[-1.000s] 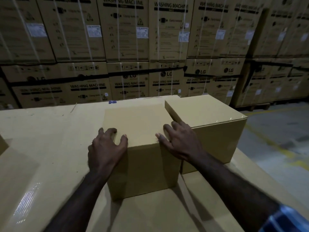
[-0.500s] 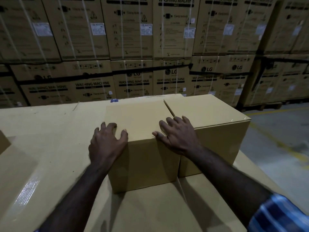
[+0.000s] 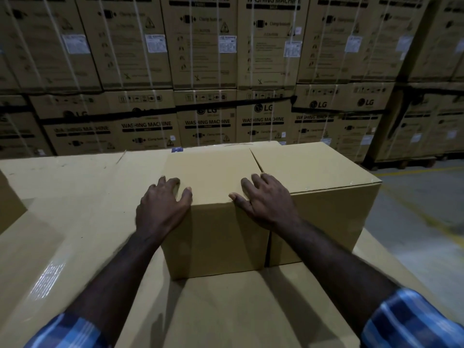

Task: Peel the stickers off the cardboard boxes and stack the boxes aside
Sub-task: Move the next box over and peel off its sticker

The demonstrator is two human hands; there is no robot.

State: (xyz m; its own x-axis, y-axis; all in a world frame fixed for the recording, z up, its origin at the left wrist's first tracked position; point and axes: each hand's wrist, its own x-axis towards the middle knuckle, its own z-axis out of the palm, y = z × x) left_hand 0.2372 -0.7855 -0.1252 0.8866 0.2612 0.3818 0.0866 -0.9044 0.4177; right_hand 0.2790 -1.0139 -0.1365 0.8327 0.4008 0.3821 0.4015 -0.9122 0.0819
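Plain cardboard box (image 3: 216, 217): it stands upright on the cardboard surface (image 3: 75, 197), its right side against a second box (image 3: 324, 197) of like make. Your left hand (image 3: 163, 209) lies flat on its near left top corner, fingers spread wide, and your right hand (image 3: 266, 202) lies likewise on the near right corner, over the seam between the two; neither grips anything. Beyond the surface: stacked washing-machine cartons (image 3: 208, 71) in strapping, and concrete floor (image 3: 426, 209) to your right.
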